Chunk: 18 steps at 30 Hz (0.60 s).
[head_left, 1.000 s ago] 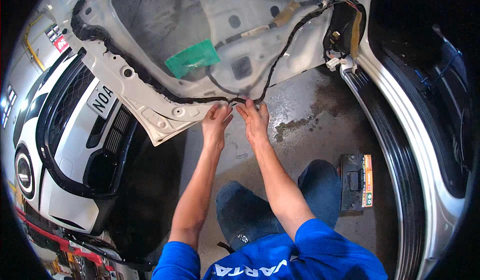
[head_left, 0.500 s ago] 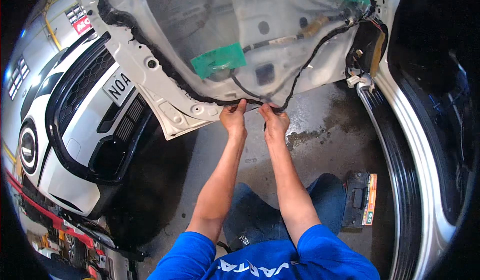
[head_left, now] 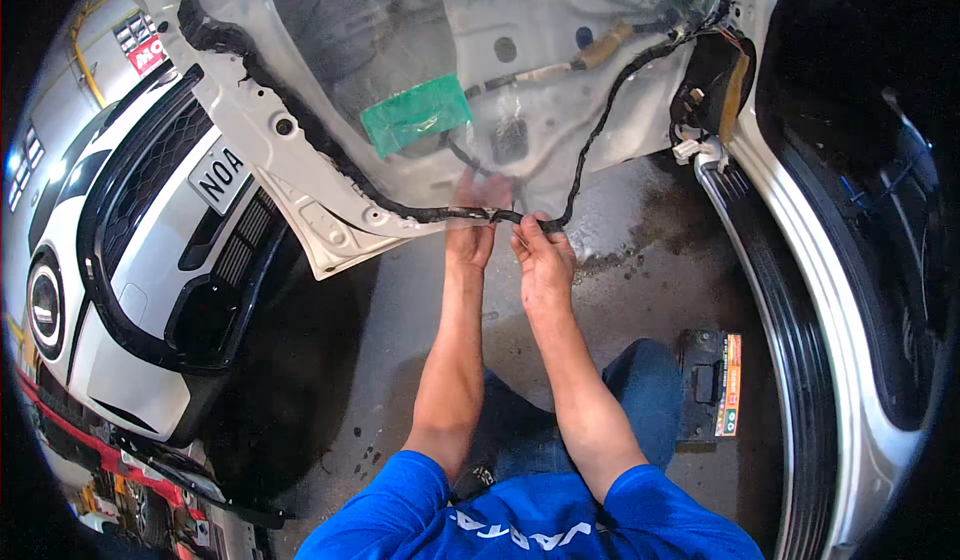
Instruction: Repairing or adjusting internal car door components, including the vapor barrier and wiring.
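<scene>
The black seal strip [head_left: 440, 215] along the door panel's [head_left: 300, 150] lower edge is pinched by the left hand [head_left: 470, 235] and right hand [head_left: 543, 255]; left fingertips are blurred behind clear plastic sheet [head_left: 500, 90].

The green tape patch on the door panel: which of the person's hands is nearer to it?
Left. The left hand is at the door's lower edge, just below and right of the green tape patch. The right hand is farther right and lower, on the black sealant strip.

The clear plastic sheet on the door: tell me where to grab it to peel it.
Likely the clear plastic sheet at its lower edge, along the black sealant bead, coming from below: both hands already pinch there, where the film looks lifted off the door panel.
</scene>
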### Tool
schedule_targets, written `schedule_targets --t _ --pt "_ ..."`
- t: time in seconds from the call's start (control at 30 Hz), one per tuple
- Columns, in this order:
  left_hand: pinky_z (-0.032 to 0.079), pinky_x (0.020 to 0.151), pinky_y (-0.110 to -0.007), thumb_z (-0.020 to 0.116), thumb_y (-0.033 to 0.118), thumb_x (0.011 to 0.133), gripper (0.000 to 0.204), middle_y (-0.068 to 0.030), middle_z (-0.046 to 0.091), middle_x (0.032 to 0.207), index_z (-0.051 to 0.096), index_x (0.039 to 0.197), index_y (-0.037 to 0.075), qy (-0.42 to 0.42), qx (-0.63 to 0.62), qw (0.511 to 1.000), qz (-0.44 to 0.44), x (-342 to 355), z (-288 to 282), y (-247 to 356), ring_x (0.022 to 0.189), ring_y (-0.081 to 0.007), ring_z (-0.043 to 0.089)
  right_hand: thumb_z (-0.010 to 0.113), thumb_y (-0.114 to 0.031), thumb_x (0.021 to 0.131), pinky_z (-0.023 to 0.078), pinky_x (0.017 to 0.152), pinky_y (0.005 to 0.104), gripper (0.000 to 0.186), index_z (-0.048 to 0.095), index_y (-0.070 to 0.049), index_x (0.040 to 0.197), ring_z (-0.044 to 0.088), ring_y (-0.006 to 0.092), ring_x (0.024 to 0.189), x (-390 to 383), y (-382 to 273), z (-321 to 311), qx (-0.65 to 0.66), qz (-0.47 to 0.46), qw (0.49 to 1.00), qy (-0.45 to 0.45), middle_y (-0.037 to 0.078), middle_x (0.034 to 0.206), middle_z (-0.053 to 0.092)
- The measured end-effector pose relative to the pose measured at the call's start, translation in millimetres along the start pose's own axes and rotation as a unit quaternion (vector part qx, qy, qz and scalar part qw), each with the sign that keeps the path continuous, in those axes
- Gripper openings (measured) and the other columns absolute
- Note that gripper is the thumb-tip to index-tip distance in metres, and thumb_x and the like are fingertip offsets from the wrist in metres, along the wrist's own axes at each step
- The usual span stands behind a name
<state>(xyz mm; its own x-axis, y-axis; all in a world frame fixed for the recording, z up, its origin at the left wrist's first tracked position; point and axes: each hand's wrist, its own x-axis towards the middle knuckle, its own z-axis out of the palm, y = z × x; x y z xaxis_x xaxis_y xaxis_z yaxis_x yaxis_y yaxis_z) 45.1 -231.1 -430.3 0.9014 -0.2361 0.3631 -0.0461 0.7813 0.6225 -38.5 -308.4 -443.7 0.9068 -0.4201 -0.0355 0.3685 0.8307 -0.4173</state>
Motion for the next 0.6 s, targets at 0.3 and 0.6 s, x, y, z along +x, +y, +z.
schedule_targets --t 0.3,0.6 --pt "0.046 0.076 -0.028 0.062 0.007 0.082 0.031 -0.0078 0.057 0.103 0.053 0.111 0.0 -0.011 0.261 0.962 -0.082 0.3 -34.9 -21.2 0.091 -0.0151 0.054 0.068 -0.012 0.081 0.051 0.065 0.0229 0.018 0.064 -0.002 0.096 0.063 0.0134 0.077 6.4 -51.4 -11.9 -0.162 0.023 0.981 -0.104 0.006 0.084 0.066" --pt "0.044 0.082 -0.027 0.056 0.005 0.085 0.023 -0.0094 0.063 0.104 0.056 0.106 -0.004 -0.068 0.475 0.875 0.064 1.5 -50.3 -24.8 0.095 -0.0178 0.059 0.063 -0.014 0.085 0.051 0.066 0.0226 0.02 0.064 0.0 0.1 0.064 0.0135 0.079 2.0 -103.9 23.0 -0.316 -0.077 0.926 -0.189 0.006 0.09 0.066"
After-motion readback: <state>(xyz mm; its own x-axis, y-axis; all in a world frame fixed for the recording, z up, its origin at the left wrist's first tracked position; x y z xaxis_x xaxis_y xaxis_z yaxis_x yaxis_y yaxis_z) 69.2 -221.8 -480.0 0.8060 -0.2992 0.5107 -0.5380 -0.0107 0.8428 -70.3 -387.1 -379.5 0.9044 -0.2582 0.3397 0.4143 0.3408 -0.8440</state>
